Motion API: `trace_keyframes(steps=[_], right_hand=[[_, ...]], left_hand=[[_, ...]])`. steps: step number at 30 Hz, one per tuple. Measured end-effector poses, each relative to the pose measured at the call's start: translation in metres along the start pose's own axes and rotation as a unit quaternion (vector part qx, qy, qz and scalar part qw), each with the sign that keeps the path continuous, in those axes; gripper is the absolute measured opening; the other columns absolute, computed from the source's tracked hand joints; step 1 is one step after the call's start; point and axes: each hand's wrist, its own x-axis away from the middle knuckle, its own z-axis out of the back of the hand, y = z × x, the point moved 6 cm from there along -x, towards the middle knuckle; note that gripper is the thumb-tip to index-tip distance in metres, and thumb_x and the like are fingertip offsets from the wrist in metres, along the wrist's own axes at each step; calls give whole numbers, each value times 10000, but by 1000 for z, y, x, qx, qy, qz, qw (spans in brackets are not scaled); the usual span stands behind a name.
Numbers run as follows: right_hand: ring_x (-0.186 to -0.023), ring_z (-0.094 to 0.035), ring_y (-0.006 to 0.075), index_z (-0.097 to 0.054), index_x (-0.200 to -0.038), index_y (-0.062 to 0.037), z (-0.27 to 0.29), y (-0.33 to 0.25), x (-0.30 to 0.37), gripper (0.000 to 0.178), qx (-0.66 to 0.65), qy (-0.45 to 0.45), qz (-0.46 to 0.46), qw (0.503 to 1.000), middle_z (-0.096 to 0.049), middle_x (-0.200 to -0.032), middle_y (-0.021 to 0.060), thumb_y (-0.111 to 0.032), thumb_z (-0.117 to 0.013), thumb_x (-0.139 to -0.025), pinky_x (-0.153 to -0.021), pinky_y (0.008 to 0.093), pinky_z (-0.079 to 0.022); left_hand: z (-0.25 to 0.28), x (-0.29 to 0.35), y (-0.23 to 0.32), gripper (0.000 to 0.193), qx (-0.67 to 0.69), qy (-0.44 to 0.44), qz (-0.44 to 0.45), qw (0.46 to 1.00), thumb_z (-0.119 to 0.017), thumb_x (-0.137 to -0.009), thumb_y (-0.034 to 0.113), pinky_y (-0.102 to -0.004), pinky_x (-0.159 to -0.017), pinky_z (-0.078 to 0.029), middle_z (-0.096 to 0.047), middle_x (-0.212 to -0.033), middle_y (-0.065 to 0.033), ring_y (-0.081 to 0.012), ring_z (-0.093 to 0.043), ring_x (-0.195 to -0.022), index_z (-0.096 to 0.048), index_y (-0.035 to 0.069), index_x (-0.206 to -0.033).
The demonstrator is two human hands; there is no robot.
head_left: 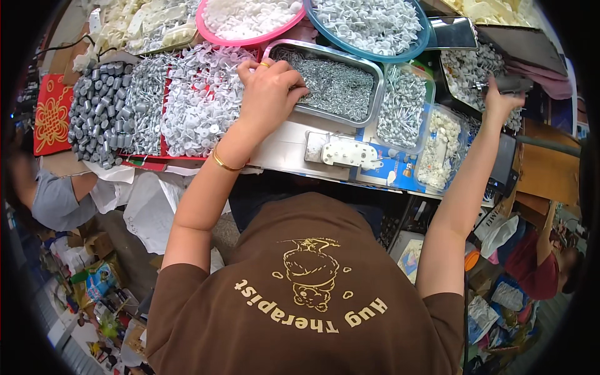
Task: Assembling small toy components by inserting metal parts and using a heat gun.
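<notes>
My left hand [272, 87] is over the near-left rim of a metal tray [377, 103] filled with small screws [334, 84]. Its thumb and forefinger come together at the screws; whatever lies between them is too small to make out. At the far right, my right hand [498, 100] is closed round a dark grey electric screwdriver [514, 84], its narrow end pointing left over a black bin of mixed parts [465, 72]. A white plastic housing with holes [353, 153] lies on the bench between my arms, beside a small metal block [314, 147].
White disc-headed parts [200, 100], metal pins [147, 90] and grey cylinders [103, 106] are heaped to the left. A pink basin [203, 28] and blue basin [420, 44] stand behind the tray. Clear plastic boxes [427, 128] and a phone [453, 33] sit to the right.
</notes>
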Motion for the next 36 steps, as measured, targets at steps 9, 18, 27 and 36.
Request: trace_keyframes(steps=[9, 18, 27, 36], right_hand=[[-764, -552, 221, -529, -1033, 34, 53, -128, 51, 176, -633, -146, -182, 739, -524, -859, 116, -90, -602, -931, -672, 339, -495], [-478, -423, 139, -511, -976, -25, 44, -264, 217, 449, -664, -350, -117, 650, -456, -649, 36, -472, -471, -984, -430, 278, -406], [-646, -542, 144, -447, -1051, -46, 35, -295, 282, 428, -611, -441, -43, 656, -519, -733, 59, -423, -631, -965, -607, 267, -466], [-471, -448, 139, -457, -978, -31, 62, -297, 255, 545, -646, -373, -32, 665, -490, -667, 52, -566, -556, -947, -432, 283, -421]], left_hand=[[10, 8, -8, 49, 51, 71, -4, 996, -742, -860, 172, -427, -948, -287, -697, -792, 24, -177, -630, -842, -763, 158, -902], [36, 44, 42, 90, 233, 10, -19, 972, -791, -819, 157, -389, -1001, -394, -708, -741, 21, -145, -661, -714, -757, 143, -901], [35, 63, 60, 72, 251, -20, 16, 968, -811, -800, 184, -393, -929, -294, -679, -816, 58, -137, -612, -844, -752, 169, -838], [32, 67, 61, 114, 276, -34, -12, 961, -834, -767, 218, -401, -921, -286, -660, -864, 58, -142, -601, -879, -764, 184, -850]])
